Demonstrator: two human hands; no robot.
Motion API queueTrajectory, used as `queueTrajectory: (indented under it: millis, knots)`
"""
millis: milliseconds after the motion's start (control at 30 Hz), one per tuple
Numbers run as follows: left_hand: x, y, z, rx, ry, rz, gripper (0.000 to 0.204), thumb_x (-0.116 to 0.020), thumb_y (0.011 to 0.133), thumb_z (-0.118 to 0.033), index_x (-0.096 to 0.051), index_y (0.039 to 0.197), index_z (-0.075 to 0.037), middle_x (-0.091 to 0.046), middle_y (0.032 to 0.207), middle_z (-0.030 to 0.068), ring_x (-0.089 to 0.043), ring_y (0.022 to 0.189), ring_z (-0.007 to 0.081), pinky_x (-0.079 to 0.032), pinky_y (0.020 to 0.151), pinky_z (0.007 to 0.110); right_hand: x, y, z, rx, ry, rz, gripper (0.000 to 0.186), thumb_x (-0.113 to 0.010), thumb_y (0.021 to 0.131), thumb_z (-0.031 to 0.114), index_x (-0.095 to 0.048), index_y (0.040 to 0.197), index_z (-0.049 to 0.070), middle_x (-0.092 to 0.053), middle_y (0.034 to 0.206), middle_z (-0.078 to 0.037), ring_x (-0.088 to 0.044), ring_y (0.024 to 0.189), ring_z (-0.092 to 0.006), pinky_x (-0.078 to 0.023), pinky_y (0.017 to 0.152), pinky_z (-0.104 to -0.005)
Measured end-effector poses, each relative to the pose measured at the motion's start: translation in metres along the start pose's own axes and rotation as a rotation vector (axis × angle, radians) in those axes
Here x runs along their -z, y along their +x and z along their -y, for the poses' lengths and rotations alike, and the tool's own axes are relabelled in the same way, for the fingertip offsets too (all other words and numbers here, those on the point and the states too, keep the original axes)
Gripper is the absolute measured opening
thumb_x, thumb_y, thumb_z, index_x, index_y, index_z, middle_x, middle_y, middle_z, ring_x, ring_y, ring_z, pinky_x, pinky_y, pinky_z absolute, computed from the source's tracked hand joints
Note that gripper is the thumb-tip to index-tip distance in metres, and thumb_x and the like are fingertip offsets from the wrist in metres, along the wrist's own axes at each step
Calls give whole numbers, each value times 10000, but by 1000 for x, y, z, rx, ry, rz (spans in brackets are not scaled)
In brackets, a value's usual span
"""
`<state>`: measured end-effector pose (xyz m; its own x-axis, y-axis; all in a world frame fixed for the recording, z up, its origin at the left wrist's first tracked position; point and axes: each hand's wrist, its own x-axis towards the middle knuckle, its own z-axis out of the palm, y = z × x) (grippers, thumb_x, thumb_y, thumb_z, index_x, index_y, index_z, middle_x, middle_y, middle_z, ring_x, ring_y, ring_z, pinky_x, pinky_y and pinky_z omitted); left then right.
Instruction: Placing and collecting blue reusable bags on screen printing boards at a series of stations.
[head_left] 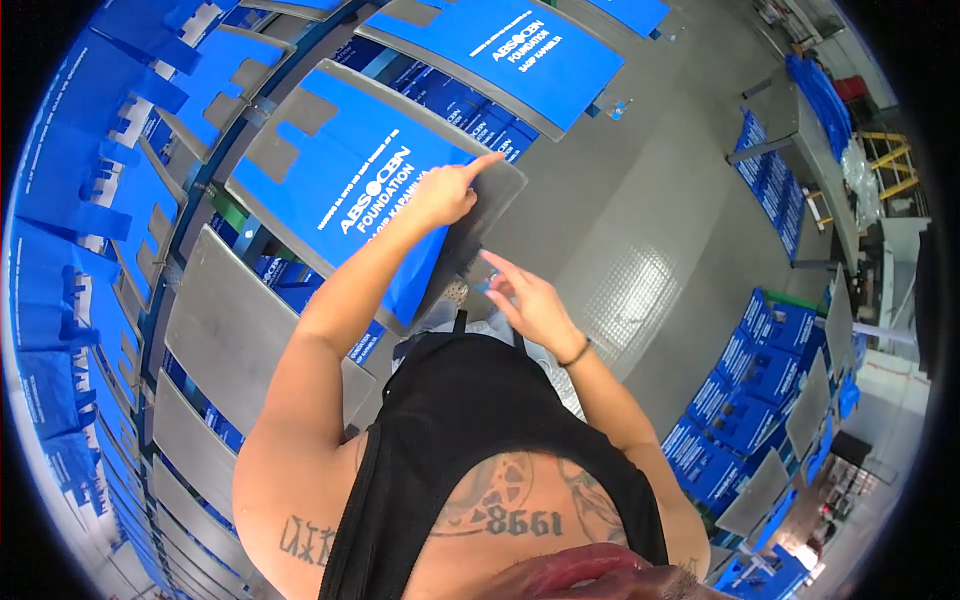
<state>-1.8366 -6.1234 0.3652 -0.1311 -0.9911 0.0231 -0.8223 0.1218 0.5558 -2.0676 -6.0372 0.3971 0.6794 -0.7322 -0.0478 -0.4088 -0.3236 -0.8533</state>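
A flat blue fabric bag point(330, 180) with white print and handle cut-outs lies on a tilted grey board point(500, 195) in front of me. The bag's near right side is raised and creased off the board. At that right edge is my left hand point(448, 195), its index finger stretched out and the other fingers curled in at the cloth; the thumb is hidden. My right hand point(533, 308) is held beside the board's near right edge, thumb and fingers apart, with nothing visible in its grasp.
More grey boards run along the left, some bare, like the near one point(235, 320), others bearing blue bags point(510, 55). Blue bags hang at the far left point(65, 230). On the right stand a grey table point(800, 150) and a rack of blue printed items point(745, 390). Grey floor point(620, 240) lies between.
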Motion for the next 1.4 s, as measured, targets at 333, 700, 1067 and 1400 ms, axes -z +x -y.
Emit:
queueTrajectory:
  millis: [333,700,1067,1400]
  knots:
    - [34,12,23,-61,133,186,214,-593,713,-129,-741,864,-97,-702,862,164,-666,863,348,-531,794,445,-136,70,-20,21,-83,412,273,-649,863,242,-676,1059,52,-692,942,-183,-661,901,-370,-525,818,-435]
    - [10,145,-156,-284,337,80,214,-633,745,-195,-744,901,-100,-674,738,172,-666,705,324,-518,678,409,49,-52,-30,-50,295,-363,558,-618,759,106,-419,1281,100,-565,659,-189,-592,652,-402,-440,625,-513]
    - [-227,215,-603,-679,-135,482,234,-668,857,-221,-712,929,-2,-659,664,85,-615,610,127,-484,601,274,252,-414,-207,-657,-40,-1415,227,-624,855,199,-647,978,10,-649,906,-185,-632,841,-343,-503,736,-426]
    - [-437,213,-927,-1247,-420,910,235,-685,862,-124,-665,1055,9,-704,811,73,-663,742,130,-521,636,261,391,-714,-245,-775,300,-1948,174,-667,883,131,-651,971,-18,-652,779,-42,-611,608,-100,-475,528,-251]
